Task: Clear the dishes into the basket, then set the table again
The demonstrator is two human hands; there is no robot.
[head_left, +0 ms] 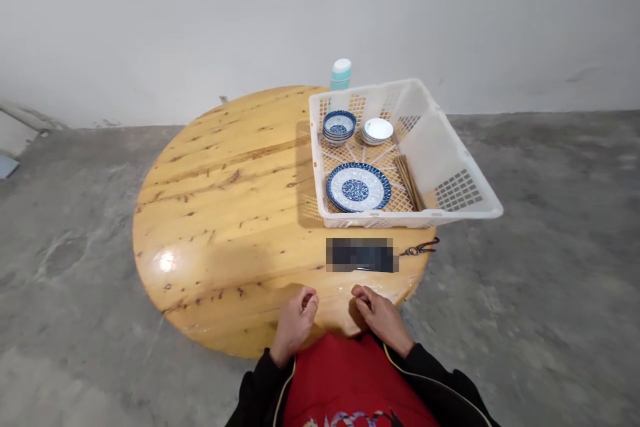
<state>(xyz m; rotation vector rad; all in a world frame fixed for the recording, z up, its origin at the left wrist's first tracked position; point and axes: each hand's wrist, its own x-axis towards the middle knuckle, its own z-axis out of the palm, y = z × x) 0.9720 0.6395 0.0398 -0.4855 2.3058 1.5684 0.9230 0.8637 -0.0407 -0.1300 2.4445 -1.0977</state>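
Observation:
My left hand (pixel 295 321) and my right hand (pixel 381 317) rest side by side on the near edge of a round wooden table (pixel 225 213). Both have their fingers curled in, and nothing shows in them. Beyond them a white plastic basket (pixel 465 203) sits on the table's right side. It holds a blue-patterned plate (pixel 358 187), a stack of blue-patterned bowls (pixel 339 127), a stack of small white dishes (pixel 377 131) and a bundle of chopsticks (pixel 410 181).
A dark blurred flat object (pixel 363 255) with a cord or key ring (pixel 419 249) lies between my hands and the basket. A teal bottle with a white cap (pixel 341 75) stands behind the basket. Grey concrete floor surrounds the table; a white wall is behind.

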